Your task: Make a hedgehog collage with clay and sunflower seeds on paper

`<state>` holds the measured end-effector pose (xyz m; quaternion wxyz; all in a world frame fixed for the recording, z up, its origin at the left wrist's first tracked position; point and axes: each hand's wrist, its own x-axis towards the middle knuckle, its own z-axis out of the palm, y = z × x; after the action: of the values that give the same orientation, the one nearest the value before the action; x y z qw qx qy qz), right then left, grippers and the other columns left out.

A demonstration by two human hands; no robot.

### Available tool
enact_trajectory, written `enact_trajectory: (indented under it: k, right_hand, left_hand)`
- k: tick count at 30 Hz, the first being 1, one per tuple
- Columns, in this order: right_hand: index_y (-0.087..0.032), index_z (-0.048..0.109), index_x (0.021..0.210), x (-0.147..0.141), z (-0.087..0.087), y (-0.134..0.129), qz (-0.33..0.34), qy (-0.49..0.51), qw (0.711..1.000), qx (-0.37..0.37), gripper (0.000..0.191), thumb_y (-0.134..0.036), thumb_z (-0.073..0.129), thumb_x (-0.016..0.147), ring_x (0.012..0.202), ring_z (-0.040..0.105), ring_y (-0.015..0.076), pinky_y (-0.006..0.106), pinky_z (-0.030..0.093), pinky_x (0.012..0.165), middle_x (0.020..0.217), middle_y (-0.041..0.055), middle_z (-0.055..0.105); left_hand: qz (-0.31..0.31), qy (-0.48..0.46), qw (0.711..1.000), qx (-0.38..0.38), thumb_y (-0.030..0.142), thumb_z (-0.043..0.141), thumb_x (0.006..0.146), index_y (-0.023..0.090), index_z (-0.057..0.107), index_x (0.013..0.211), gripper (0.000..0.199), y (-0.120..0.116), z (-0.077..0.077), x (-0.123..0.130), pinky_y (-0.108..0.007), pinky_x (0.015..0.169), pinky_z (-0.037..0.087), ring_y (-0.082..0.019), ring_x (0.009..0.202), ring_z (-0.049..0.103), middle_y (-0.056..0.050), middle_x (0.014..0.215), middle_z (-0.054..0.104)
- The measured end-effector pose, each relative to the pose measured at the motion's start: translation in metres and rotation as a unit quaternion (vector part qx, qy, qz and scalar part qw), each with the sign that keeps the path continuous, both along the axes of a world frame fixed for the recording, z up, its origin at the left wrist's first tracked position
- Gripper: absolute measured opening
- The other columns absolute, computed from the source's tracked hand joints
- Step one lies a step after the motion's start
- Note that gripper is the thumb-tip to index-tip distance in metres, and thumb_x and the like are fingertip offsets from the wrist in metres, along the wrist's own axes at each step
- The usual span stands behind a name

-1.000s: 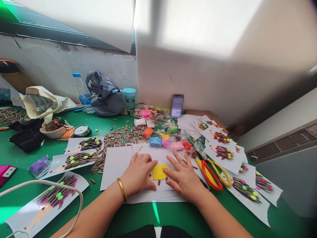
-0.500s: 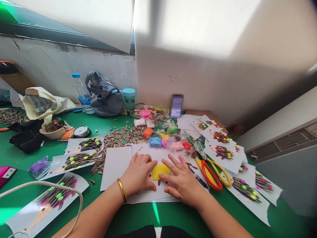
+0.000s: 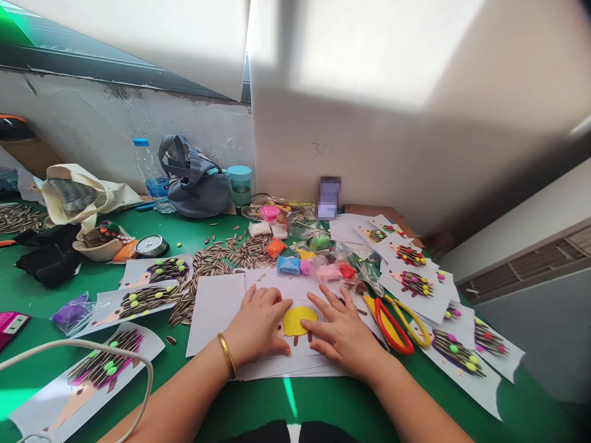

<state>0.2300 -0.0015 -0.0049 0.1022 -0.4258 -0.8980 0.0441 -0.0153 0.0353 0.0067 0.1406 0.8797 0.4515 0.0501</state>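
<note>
A flat yellow clay shape [image 3: 298, 320] lies on white paper [image 3: 272, 367] between my hands, with small brown feet below it. My left hand [image 3: 261, 323] rests on the paper at the shape's left side, fingers apart and bent, holding nothing. My right hand [image 3: 341, 329] is spread over the shape's right side, one fingertip touching the yellow clay. Part of the drawn animal's head is hidden by my left hand. Sunflower seeds [image 3: 226, 255] are heaped behind the paper, beside blue clay [image 3: 289, 265] and other coloured lumps.
Red-handled scissors [image 3: 392, 326] and yellow-handled scissors [image 3: 415, 326] lie right of my right hand. Finished hedgehog pictures [image 3: 457, 351] cover both sides. A white cable [image 3: 148, 375] arches at the lower left. A blue bag [image 3: 201, 184] and a phone [image 3: 329, 198] stand behind.
My right hand has shifted slightly up and right, with its fingers closer together, uncovering more of the yellow shape and its feet. My left hand has stayed almost still.
</note>
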Motion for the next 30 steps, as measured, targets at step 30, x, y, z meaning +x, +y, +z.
enact_trajectory:
  k: [30]
  right_hand:
    - [-0.036,0.056,0.134,0.010,-0.007,0.006,-0.083,0.031,0.996,0.020,0.041,-0.049,0.042,0.098,0.147,0.020,0.0334,0.065,0.018,0.113,0.156,0.0041,0.034]
  left_hand:
    - [-0.001,-0.011,1.000,-0.001,0.063,0.085,0.048,0.031,0.057,0.128,0.090,0.000,-0.003,-0.001,-0.058,0.111,0.023,-0.032,0.110,0.052,-0.006,0.112,0.059]
